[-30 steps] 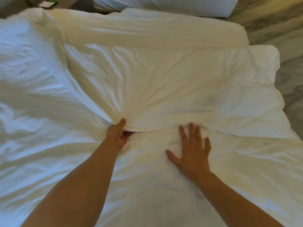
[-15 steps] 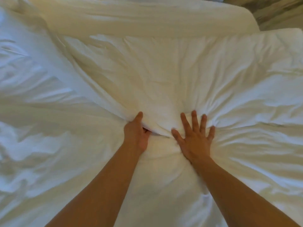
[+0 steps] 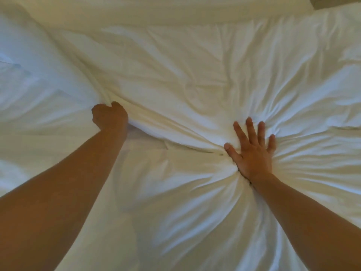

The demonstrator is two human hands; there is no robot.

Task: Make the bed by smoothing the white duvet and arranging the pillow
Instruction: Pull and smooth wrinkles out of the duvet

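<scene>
Rumpled white duvet fills our frame; our left hand clutches its folded edge (centre left); our right hand presses flat, fingers spread.

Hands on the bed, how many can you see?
2. The left hand grips a fold of the white duvet, centre left; the right hand presses flat on it, centre right.
</scene>
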